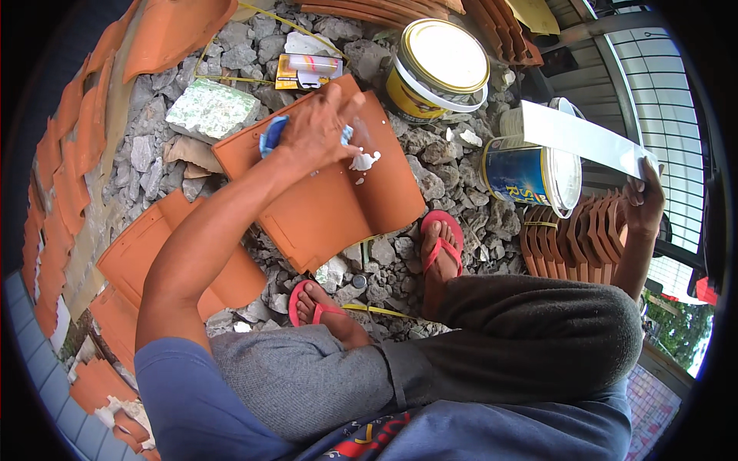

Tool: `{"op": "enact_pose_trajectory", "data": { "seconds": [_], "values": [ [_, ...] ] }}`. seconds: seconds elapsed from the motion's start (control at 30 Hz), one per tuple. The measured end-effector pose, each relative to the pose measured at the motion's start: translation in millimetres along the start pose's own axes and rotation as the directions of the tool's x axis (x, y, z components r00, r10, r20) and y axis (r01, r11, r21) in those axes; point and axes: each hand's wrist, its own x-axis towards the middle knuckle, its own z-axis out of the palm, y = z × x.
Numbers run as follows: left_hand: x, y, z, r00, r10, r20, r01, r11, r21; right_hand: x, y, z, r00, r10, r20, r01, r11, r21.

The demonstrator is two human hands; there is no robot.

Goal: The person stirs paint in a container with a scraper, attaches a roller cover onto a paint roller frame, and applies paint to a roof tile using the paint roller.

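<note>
The left hand (317, 132), grip unclear, covers a crumpled blue cloth (272, 137) near an orange curved clay tile's (323, 215) upper edge; the right hand (644, 203) pinches a long white flat strip (580, 134).

Blue thing (272, 137) near the upper edge of the clay tile (323, 211): mostly under the left hand (311, 132), can't tell what it is. White blob (364, 160): part may be under the thumb. Second tile (146, 238): partly behind left forearm. Pale container (510, 121) and blue can (511, 170): partly behind white strip (584, 137). Right forearm (635, 257): lower part behind knee. Stacked tiles (369, 11): cut by top edge.
</note>
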Motion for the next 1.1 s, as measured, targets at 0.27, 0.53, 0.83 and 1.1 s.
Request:
{"op": "enact_pose_trajectory", "data": {
  "seconds": [0.27,0.53,0.83,1.1],
  "values": [
    [-3,-40,-11,0.965,-0.155,-0.212,0.137,0.986,-0.093,6,-53,-112,0.973,-0.143,-0.181,0.102,0.971,-0.218],
    [-2,-54,-3,0.973,-0.139,-0.184,0.122,0.988,-0.099,8,-10,-96,0.930,-0.201,-0.308,-0.059,0.744,-0.665],
    [-11,-63,-3,0.993,-0.081,-0.086,0.076,0.995,-0.059,-2,31,1,0.943,-0.190,-0.272,-0.082,0.661,-0.746],
    [-9,-62,6,0.996,-0.013,-0.088,0.009,0.999,-0.038,-1,39,-11,0.947,-0.176,-0.269,-0.096,0.645,-0.759]
  ]
}}
